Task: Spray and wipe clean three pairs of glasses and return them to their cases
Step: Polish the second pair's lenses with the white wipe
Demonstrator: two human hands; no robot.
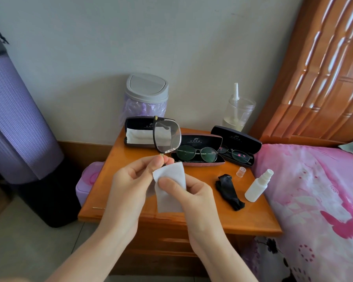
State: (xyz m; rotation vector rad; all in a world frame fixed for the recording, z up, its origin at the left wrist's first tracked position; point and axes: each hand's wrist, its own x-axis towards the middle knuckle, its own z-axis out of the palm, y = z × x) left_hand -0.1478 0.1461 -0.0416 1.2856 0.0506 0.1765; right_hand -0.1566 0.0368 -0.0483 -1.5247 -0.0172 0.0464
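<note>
The right hand [192, 192] pinches a white cloth [170, 178] under its thumb; the left hand [130, 180] pinches the lower end of the glasses [167, 137], held on edge above the nightstand [212, 216]. Wiping looks to be in hand: next the cloth must fold over the upper lens, before the empty case [138, 137] behind receives them

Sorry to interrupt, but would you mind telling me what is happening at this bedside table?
A person is cleaning glasses at a nightstand. The left hand pinches a dark-framed pair while the right hand holds a white cloth below it. The left black case lies open without glasses; a round-lensed pair rests in the pink case and a third pair in the right black case. The spray bottle sits uncapped beside a black cloth.
</note>
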